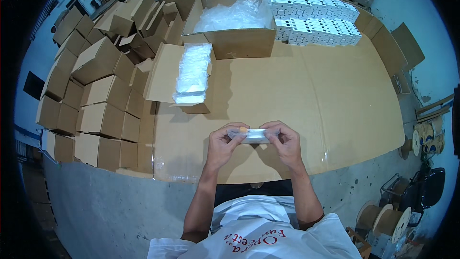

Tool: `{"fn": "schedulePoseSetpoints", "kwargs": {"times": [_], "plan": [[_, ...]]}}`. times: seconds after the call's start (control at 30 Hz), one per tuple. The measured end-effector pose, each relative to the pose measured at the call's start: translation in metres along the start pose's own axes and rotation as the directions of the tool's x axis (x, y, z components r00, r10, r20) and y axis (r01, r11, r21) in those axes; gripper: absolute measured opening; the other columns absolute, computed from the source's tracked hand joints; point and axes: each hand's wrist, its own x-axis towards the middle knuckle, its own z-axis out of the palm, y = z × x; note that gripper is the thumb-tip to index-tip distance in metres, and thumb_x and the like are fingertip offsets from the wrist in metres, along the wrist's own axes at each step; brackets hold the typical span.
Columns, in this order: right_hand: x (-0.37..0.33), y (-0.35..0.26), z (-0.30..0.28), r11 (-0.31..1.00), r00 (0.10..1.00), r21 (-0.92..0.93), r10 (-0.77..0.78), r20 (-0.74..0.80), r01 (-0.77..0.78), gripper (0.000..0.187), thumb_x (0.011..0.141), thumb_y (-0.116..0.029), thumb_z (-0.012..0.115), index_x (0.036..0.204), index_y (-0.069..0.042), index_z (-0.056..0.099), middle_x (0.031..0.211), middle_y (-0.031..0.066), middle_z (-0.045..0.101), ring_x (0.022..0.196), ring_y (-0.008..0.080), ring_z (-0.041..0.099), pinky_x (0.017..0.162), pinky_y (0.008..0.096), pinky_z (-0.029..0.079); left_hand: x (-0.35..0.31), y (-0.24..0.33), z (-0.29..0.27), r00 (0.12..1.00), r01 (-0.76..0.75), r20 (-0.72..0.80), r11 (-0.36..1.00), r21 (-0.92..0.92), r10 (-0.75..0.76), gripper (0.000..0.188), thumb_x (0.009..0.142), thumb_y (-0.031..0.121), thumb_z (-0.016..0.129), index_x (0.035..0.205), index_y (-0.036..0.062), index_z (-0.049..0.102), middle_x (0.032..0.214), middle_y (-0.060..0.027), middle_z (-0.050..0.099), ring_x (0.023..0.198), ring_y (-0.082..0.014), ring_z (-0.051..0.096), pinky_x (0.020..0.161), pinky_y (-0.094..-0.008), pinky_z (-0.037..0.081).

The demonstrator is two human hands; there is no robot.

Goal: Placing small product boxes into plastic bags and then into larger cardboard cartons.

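Observation:
Between my two hands, above the near part of the cardboard-covered table, is a small white box in a clear plastic bag (255,137). My left hand (224,143) pinches the bag's left end, where a small orange patch shows. At the right end, the fingers of my right hand (283,140) are closed on the same bag. Ahead and to the left stands an open carton (195,107) holding a row of white items in clear bags (193,74). Behind it, a larger open carton (242,44) contains loose clear plastic bags (235,15).
Stacks of small white boxes (311,17) stand at the table's far right. Many brown cartons (99,110) are piled along the left side. A cardboard sheet (306,96) covers the tabletop. Wooden spools (383,220) and a black chair (424,187) stand at the right.

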Motion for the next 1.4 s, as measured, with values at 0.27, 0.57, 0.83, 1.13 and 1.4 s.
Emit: {"fn": "schedulePoseSetpoints", "kwargs": {"times": [0.27, 0.57, 0.83, 1.13, 1.4], "plan": [[0.008, 0.001, 0.022, 0.816, 0.878, -0.407, -0.475, -0.067, 0.411, 0.02, 0.087, 0.009, 0.067, 0.103, -0.002, 0.069, 0.107, 0.0122, 0.07, 0.1, 0.0212, 0.068, 0.081, 0.0336, 0.056, -0.007, -0.002, 0.003, 0.956, 0.122, -0.28, 0.988, 0.1, -0.089, 0.017, 0.098, 0.016, 0.071, 0.103, 0.0011, 0.077, 0.09, -0.0009, 0.071, 0.08, -0.0058, 0.06, 0.071, -0.0241, 0.048], [-0.006, -0.025, 0.026, 0.826, 0.958, -0.488, -0.265, 0.107, 0.283, 0.03, 0.079, 0.005, 0.075, 0.108, 0.0, 0.072, 0.103, 0.0137, 0.072, 0.091, 0.0256, 0.071, 0.077, 0.0338, 0.056, -0.022, 0.001, 0.002, 0.874, -0.312, -0.368, 0.947, 0.077, 0.317, 0.028, 0.091, -0.003, 0.068, 0.119, -0.0012, 0.069, 0.103, -0.0079, 0.071, 0.096, -0.0142, 0.066, 0.081, -0.0285, 0.053], [-0.011, -0.031, 0.024, 0.746, 0.957, -0.601, -0.205, 0.203, 0.287, 0.028, 0.076, 0.002, 0.08, 0.102, 0.001, 0.071, 0.095, 0.0132, 0.071, 0.084, 0.0248, 0.069, 0.075, 0.0338, 0.055, -0.04, 0.018, -0.036, 0.958, -0.284, 0.087, 0.85, 0.444, 0.274, 0.033, 0.084, 0.006, 0.08, 0.115, 0.0017, 0.072, 0.109, -0.012, 0.072, 0.092, -0.0198, 0.069, 0.075, -0.0337, 0.058], [0.002, -0.034, 0.035, 0.871, 0.983, -0.476, -0.04, 0.18, 0.123, 0.018, 0.089, 0.003, 0.07, 0.106, 0.004, 0.066, 0.09, 0.0118, 0.068, 0.075, 0.0183, 0.068, 0.062, 0.0308, 0.057, -0.051, 0.011, -0.073, 0.965, -0.209, -0.021, 0.818, 0.536, 0.26, 0.048, 0.084, 0.012, 0.082, 0.127, 0.0029, 0.064, 0.125, -0.014, 0.064, 0.105, -0.0246, 0.065, 0.083, -0.0344, 0.058], [0.089, -0.014, 0.135, 0.985, 0.983, 0.109, -0.144, 0.11, 0.132, 0.027, 0.101, 0.004, 0.052, 0.127, 0.008, 0.045, 0.111, 0.0174, 0.064, 0.096, 0.0246, 0.072, 0.085, 0.0364, 0.063, -0.046, 0.006, -0.094, 0.886, -0.056, -0.316, 0.753, 0.655, 0.341, 0.049, 0.085, 0.005, 0.073, 0.131, 0.0022, 0.057, 0.15, -0.0183, 0.041, 0.126, -0.0328, 0.056, 0.093, -0.0393, 0.057]]}}
